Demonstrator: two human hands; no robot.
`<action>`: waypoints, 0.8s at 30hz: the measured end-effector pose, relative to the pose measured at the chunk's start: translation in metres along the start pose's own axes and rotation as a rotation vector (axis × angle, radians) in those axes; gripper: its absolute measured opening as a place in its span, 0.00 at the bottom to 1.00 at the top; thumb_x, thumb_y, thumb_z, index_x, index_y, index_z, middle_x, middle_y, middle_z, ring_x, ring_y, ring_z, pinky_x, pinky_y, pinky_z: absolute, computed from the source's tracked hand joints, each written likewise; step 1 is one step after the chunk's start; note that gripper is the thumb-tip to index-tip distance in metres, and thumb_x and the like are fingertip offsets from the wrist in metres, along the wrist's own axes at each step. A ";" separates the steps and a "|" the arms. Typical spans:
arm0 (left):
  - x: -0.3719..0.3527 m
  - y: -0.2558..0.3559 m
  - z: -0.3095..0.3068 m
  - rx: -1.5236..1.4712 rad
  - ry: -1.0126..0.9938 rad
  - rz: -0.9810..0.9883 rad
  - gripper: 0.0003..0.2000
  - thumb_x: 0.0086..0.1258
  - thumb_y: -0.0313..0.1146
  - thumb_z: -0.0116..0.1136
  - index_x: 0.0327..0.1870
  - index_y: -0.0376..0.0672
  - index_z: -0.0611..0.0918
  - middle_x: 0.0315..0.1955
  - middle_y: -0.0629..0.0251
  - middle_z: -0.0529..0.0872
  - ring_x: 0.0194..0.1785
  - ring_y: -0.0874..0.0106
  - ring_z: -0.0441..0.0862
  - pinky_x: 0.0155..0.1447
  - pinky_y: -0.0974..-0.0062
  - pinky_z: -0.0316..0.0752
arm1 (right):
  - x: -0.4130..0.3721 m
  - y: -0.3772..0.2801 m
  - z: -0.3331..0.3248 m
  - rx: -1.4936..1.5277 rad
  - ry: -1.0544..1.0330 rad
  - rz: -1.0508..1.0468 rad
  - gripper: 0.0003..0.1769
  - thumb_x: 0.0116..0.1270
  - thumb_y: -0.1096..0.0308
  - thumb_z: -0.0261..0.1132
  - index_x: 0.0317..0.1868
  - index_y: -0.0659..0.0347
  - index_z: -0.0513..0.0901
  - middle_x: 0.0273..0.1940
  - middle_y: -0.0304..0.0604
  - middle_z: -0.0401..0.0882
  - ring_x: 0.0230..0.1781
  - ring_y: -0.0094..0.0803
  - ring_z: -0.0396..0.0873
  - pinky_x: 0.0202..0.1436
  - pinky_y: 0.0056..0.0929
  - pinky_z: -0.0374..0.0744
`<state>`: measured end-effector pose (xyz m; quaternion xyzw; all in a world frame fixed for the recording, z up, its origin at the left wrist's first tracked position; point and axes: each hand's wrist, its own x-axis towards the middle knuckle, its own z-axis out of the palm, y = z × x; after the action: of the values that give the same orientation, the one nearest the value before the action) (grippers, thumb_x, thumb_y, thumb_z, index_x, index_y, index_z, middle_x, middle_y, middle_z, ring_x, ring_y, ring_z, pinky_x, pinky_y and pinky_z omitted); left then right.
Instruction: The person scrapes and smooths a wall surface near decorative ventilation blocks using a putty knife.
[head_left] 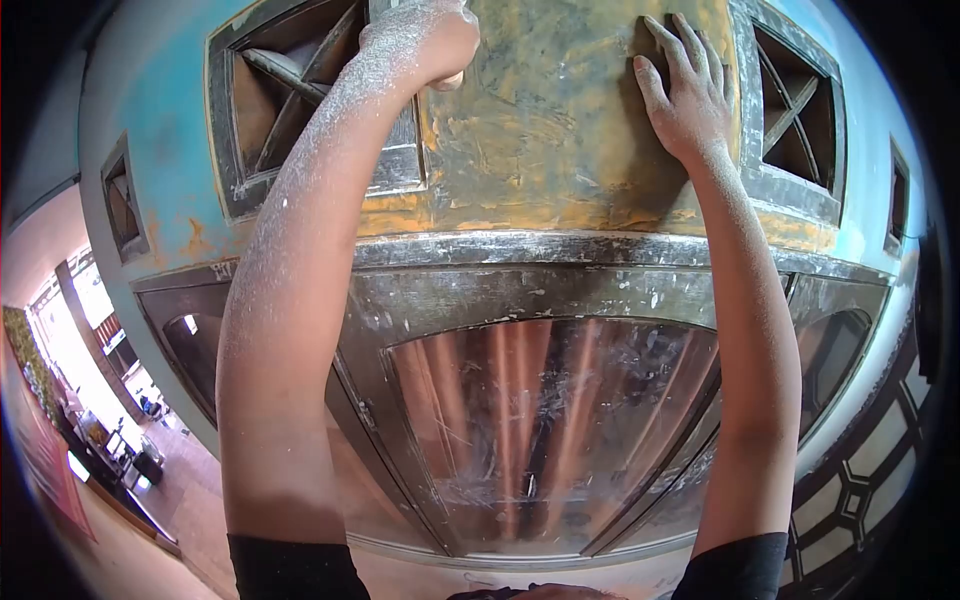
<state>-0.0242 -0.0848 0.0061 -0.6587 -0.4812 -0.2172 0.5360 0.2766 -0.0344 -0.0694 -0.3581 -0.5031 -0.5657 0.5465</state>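
My left hand [425,40], dusted white along with its forearm, is raised at the top of the view beside the left vent frame. Its fingers are curled closed; a small tan end shows below the fist, but what it holds is hidden. My right hand [690,95] lies with fingers spread against the wall panel [560,130], near the right vent frame. This panel is patchy, with ochre, grey and brown smears. Fine pale dust covers the right hand and forearm too.
Two vents with crossed slats, the left vent [290,80] and right vent [795,110], flank the panel. Below runs a worn wooden ledge [540,247] over a glazed window [560,420] with reddish curtains. Turquoise wall paint [165,95] shows outward. Dark grille work [870,480] stands at right.
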 end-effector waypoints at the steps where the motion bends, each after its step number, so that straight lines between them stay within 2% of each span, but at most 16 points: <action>1: 0.001 0.002 -0.011 -0.001 0.007 0.002 0.19 0.56 0.28 0.71 0.48 0.26 0.87 0.59 0.34 0.83 0.50 0.50 0.90 0.52 0.57 0.86 | 0.000 0.001 0.001 0.003 0.018 -0.004 0.30 0.79 0.41 0.54 0.78 0.32 0.69 0.82 0.38 0.59 0.84 0.44 0.52 0.85 0.48 0.51; 3: -0.001 0.009 -0.039 0.082 -0.301 0.064 0.17 0.60 0.28 0.67 0.48 0.27 0.87 0.50 0.37 0.87 0.50 0.49 0.90 0.53 0.57 0.85 | 0.001 0.000 0.001 0.010 0.027 -0.010 0.30 0.79 0.41 0.54 0.78 0.32 0.69 0.81 0.38 0.61 0.84 0.44 0.54 0.85 0.48 0.52; 4: -0.003 0.007 -0.032 0.077 -0.307 0.066 0.17 0.60 0.28 0.67 0.48 0.27 0.87 0.50 0.37 0.87 0.50 0.49 0.90 0.53 0.57 0.85 | 0.000 0.000 0.001 -0.016 0.019 -0.006 0.30 0.79 0.41 0.54 0.78 0.32 0.68 0.82 0.38 0.61 0.84 0.44 0.54 0.85 0.50 0.51; 6: -0.003 0.001 -0.011 0.014 -0.094 0.048 0.17 0.67 0.32 0.58 0.49 0.29 0.87 0.45 0.39 0.89 0.50 0.48 0.89 0.56 0.54 0.83 | 0.001 -0.001 -0.002 -0.042 0.017 -0.004 0.31 0.79 0.41 0.54 0.79 0.32 0.68 0.82 0.38 0.60 0.84 0.44 0.54 0.85 0.51 0.51; 7: -0.007 0.004 -0.012 0.018 -0.088 0.048 0.17 0.67 0.32 0.58 0.49 0.29 0.87 0.45 0.39 0.89 0.50 0.48 0.89 0.56 0.54 0.83 | 0.001 -0.001 -0.002 -0.024 0.012 -0.002 0.31 0.79 0.41 0.54 0.79 0.31 0.67 0.82 0.38 0.59 0.84 0.44 0.53 0.85 0.52 0.50; 9: -0.016 0.011 -0.013 -0.466 -0.004 -0.274 0.25 0.74 0.44 0.52 0.65 0.36 0.80 0.47 0.39 0.89 0.54 0.50 0.88 0.60 0.53 0.81 | 0.000 -0.002 -0.003 -0.009 0.012 0.003 0.31 0.79 0.41 0.53 0.79 0.31 0.67 0.83 0.37 0.59 0.84 0.43 0.53 0.85 0.53 0.50; 10: -0.018 0.010 -0.012 -0.425 -0.055 -0.274 0.33 0.72 0.51 0.51 0.75 0.40 0.72 0.50 0.38 0.88 0.55 0.49 0.87 0.64 0.53 0.78 | -0.002 -0.002 -0.002 -0.037 0.000 0.028 0.31 0.79 0.41 0.53 0.80 0.30 0.66 0.83 0.37 0.58 0.84 0.43 0.53 0.85 0.54 0.49; 11: -0.021 0.011 -0.008 -0.425 -0.057 -0.273 0.33 0.72 0.51 0.51 0.75 0.40 0.72 0.50 0.38 0.88 0.55 0.49 0.87 0.64 0.53 0.78 | -0.005 -0.003 -0.001 -0.064 -0.018 0.051 0.31 0.80 0.41 0.52 0.80 0.30 0.65 0.83 0.37 0.57 0.84 0.43 0.52 0.85 0.55 0.49; 12: -0.026 0.013 -0.004 -0.417 -0.053 -0.256 0.34 0.73 0.50 0.51 0.77 0.41 0.68 0.50 0.38 0.88 0.55 0.48 0.87 0.64 0.53 0.78 | -0.007 -0.002 -0.002 -0.057 -0.057 0.066 0.33 0.79 0.40 0.52 0.81 0.30 0.63 0.84 0.37 0.54 0.86 0.45 0.48 0.85 0.61 0.47; 14: -0.040 0.021 -0.014 -0.444 -0.123 -0.250 0.35 0.75 0.46 0.48 0.82 0.44 0.59 0.50 0.39 0.88 0.54 0.47 0.87 0.64 0.51 0.78 | -0.015 -0.004 -0.008 -0.059 -0.075 0.077 0.33 0.79 0.40 0.52 0.81 0.30 0.63 0.84 0.37 0.55 0.86 0.45 0.49 0.85 0.62 0.47; 15: -0.048 0.028 -0.021 -0.448 -0.118 -0.251 0.35 0.75 0.46 0.48 0.82 0.44 0.59 0.50 0.39 0.88 0.54 0.47 0.87 0.64 0.51 0.78 | -0.020 -0.005 -0.012 -0.063 -0.093 0.091 0.33 0.79 0.39 0.52 0.81 0.30 0.62 0.84 0.38 0.55 0.85 0.45 0.49 0.84 0.63 0.47; 17: -0.060 0.037 -0.031 -0.411 -0.201 -0.214 0.33 0.77 0.41 0.43 0.80 0.35 0.59 0.42 0.51 0.92 0.50 0.55 0.90 0.58 0.54 0.81 | -0.032 -0.010 -0.019 -0.063 -0.136 0.098 0.35 0.79 0.38 0.51 0.82 0.31 0.60 0.85 0.39 0.51 0.86 0.47 0.46 0.84 0.66 0.45; 18: -0.062 0.039 -0.021 -0.428 -0.144 -0.188 0.33 0.77 0.40 0.42 0.80 0.32 0.58 0.40 0.48 0.91 0.48 0.54 0.90 0.57 0.53 0.82 | -0.038 -0.013 -0.022 -0.077 -0.178 0.118 0.36 0.79 0.37 0.51 0.83 0.31 0.58 0.85 0.40 0.50 0.87 0.47 0.45 0.84 0.67 0.43; 20: -0.069 0.046 -0.018 -0.510 -0.131 -0.187 0.34 0.77 0.41 0.42 0.81 0.34 0.57 0.39 0.48 0.91 0.47 0.53 0.90 0.57 0.53 0.81 | -0.050 -0.023 -0.029 -0.035 -0.256 0.149 0.39 0.78 0.34 0.50 0.84 0.30 0.54 0.86 0.43 0.46 0.87 0.49 0.39 0.84 0.70 0.38; 23: -0.072 0.063 -0.010 -0.616 -0.086 -0.185 0.35 0.78 0.43 0.42 0.83 0.40 0.54 0.37 0.49 0.91 0.46 0.51 0.90 0.57 0.52 0.81 | -0.054 -0.048 -0.056 0.128 -0.421 0.182 0.36 0.78 0.36 0.53 0.82 0.35 0.63 0.86 0.45 0.48 0.87 0.52 0.39 0.83 0.70 0.36; 24: -0.072 0.072 -0.010 -0.731 -0.033 -0.242 0.35 0.79 0.44 0.42 0.84 0.45 0.53 0.37 0.51 0.91 0.48 0.50 0.89 0.59 0.53 0.79 | -0.053 -0.053 -0.061 0.328 -0.442 0.182 0.33 0.78 0.40 0.55 0.79 0.38 0.69 0.85 0.47 0.51 0.87 0.53 0.41 0.83 0.71 0.36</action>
<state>0.0084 -0.1199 -0.0846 -0.7482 -0.4550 -0.4254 0.2286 0.2411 -0.0849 -0.1443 -0.4231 -0.6606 -0.3337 0.5227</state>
